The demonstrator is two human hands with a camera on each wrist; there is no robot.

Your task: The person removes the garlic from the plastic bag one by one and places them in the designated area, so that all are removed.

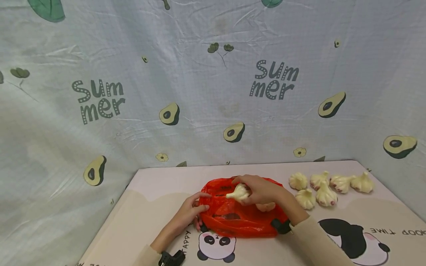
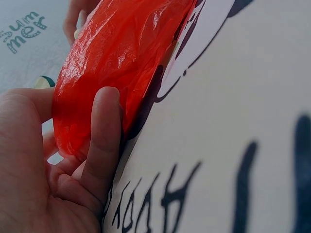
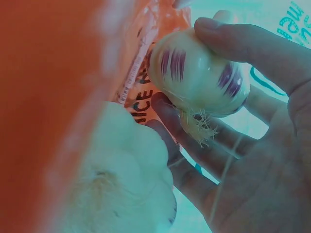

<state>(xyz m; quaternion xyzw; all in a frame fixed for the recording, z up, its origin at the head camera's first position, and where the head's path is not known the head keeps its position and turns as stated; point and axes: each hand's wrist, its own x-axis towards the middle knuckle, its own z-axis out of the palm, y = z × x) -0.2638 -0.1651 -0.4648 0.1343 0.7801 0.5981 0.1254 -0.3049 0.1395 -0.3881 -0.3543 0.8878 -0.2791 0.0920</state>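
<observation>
A red plastic bag [image 1: 239, 221] lies on the table with its mouth spread. My left hand [image 1: 188, 214] pinches the bag's left edge, its fingers on both sides of the film in the left wrist view. Over the bag's mouth, my right hand [image 1: 259, 190] grips a garlic bulb [image 1: 240, 193] whose stem points left. That bulb [image 3: 199, 75] shows purple streaks and a tuft of roots in the right wrist view. A second garlic bulb [image 3: 131, 174] is close below the right hand there, inside the bag, and the head view shows part of it.
Several garlic bulbs [image 1: 324, 186] lie grouped on the table's right side, towards the back. The pale table mat [image 1: 153, 199] has printed pandas and lettering. A cloth [image 1: 199, 85] printed with avocados hangs behind the table and at its sides.
</observation>
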